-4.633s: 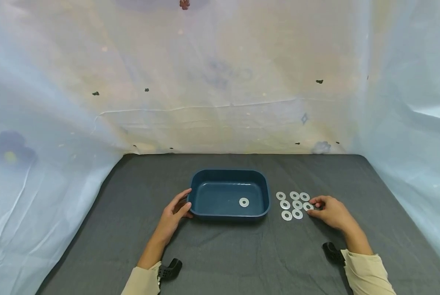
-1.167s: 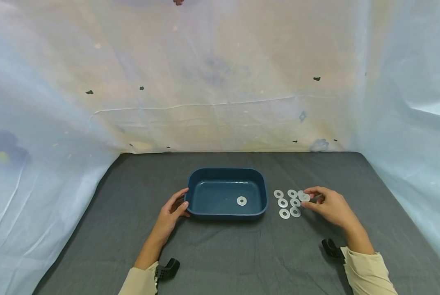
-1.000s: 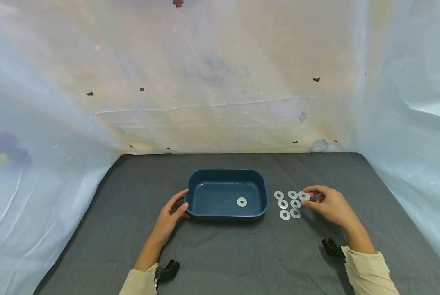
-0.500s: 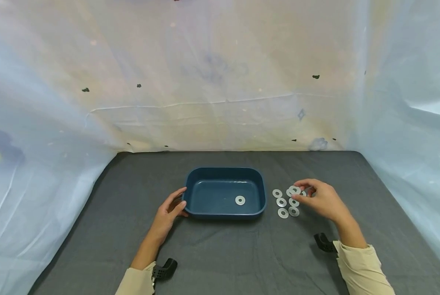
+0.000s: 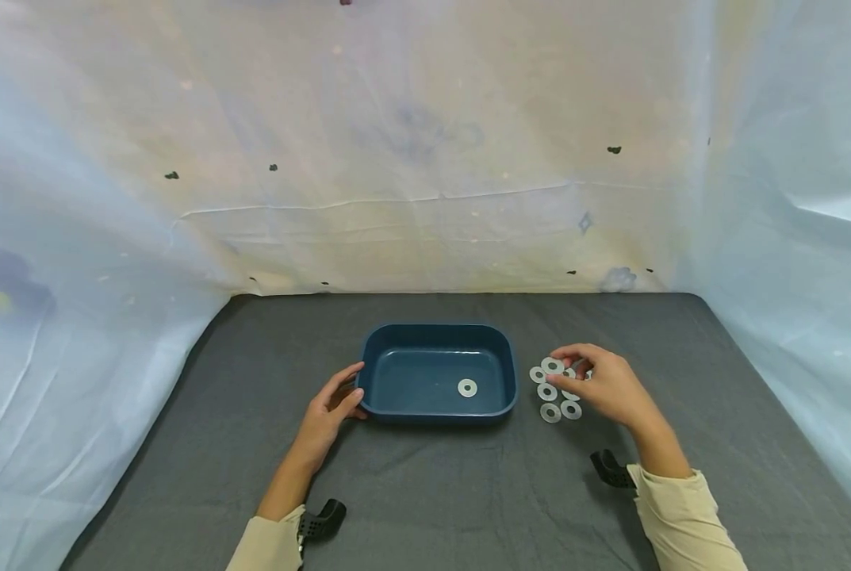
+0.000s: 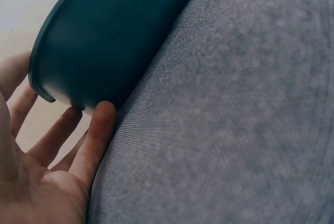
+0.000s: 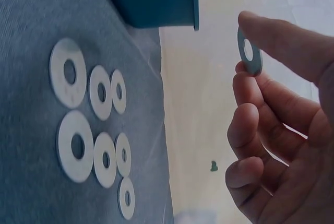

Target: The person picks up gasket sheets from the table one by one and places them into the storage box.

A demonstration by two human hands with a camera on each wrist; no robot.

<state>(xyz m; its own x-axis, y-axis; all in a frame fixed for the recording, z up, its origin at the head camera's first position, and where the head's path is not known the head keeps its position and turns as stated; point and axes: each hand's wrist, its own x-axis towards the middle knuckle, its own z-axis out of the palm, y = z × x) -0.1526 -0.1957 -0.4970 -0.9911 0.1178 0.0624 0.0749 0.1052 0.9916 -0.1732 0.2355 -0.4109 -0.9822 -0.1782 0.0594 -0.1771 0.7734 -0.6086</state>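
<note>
Right hand (image 5: 606, 386) pinching a washer (image 5: 552, 365) — left hand (image 5: 328, 414), fingers straight, against the tray (image 5: 371, 357).

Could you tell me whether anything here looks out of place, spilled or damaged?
Nothing stands out. The blue tray sits level with one washer inside, the loose washers lie flat in tidy rows on the cloth, and the right hand pinches a single washer cleanly.
</note>
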